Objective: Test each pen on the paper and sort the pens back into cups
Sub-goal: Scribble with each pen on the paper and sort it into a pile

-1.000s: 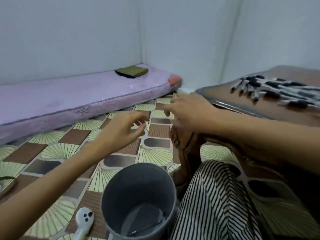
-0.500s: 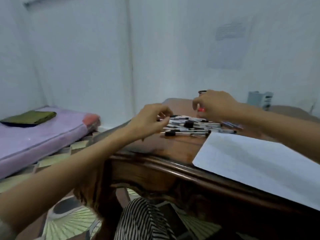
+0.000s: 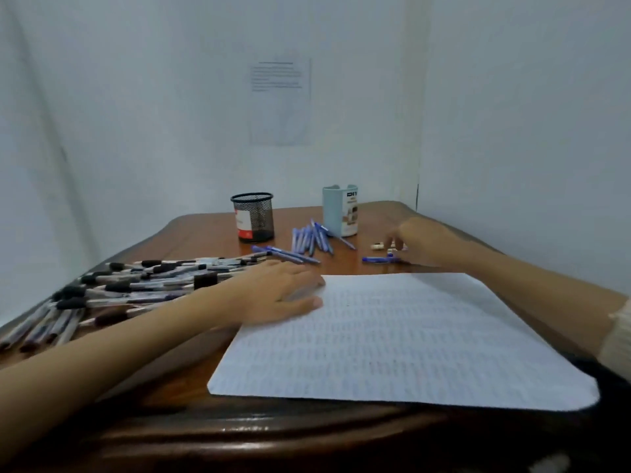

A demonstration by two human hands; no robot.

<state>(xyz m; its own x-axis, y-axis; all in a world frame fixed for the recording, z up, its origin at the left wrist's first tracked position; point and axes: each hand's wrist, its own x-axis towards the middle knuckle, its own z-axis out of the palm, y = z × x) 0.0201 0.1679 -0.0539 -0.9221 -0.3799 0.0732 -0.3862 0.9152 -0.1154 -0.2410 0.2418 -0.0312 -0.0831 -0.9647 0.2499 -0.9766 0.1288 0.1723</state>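
Pens, slim, black-capped, beside flat lined paper

Left hand flat, fingers straight; right hand extended forward (blurred), fingers possibly curled.

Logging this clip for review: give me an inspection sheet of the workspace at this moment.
Surface: wooden table, paper in front.
Job's things: black-capped pens piled left; blue pens centre; mesh cup, blue cup behind.
Clutter: small white item.
Grippers: left hand flat at paper's edge; right hand by lone blue pen, grip unclear.
Cables: nothing seen.
Surroundings: white walls, printed sheet.
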